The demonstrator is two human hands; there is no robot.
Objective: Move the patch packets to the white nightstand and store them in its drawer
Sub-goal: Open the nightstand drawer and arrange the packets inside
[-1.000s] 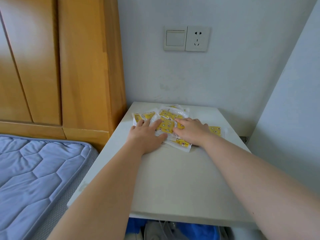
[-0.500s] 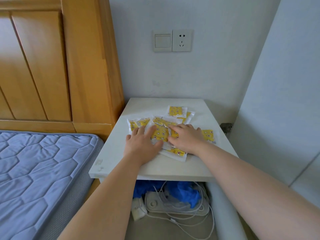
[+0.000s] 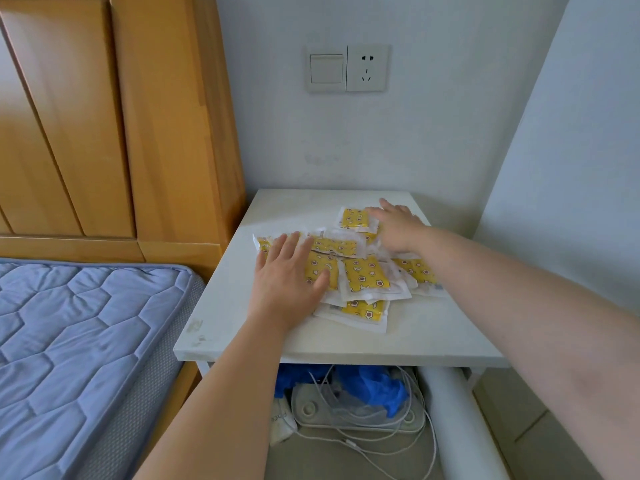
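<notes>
The patch packets [image 3: 363, 278], yellow printed squares in clear white-edged sleeves, lie in a loose overlapping heap on the middle and right of the white counter [image 3: 415, 334]. One packet [image 3: 355, 218] sits a little apart at the back of the heap.

The left hand [image 3: 287, 271] lies flat on the heap's left end, fingers straight and spread, thumb out across a packet. It grips nothing. To my eye it is pinning that side so the slippery sleeves do not slide off while the rest are raked in. The right hand [image 3: 394, 226] reaches to the back, fingers also straight and laid over the far packets beside the lone one. It looks set to sweep them toward the left hand, not to pinch any single one.

No drawer shows under this counter; below it are only a power strip [image 3: 346, 410], white cables [image 3: 398, 441] and a blue bag [image 3: 374, 382]. So I take this as the gathering step, with the carrying and storing not yet begun.

There is bare top in front of the heap and along the left edge, so drawing the packets toward the person is easy. The right-hand packets lie near that edge. The wooden headboard [image 3: 138, 133] closes the left side, the wall [image 3: 346, 150] the back.
</notes>
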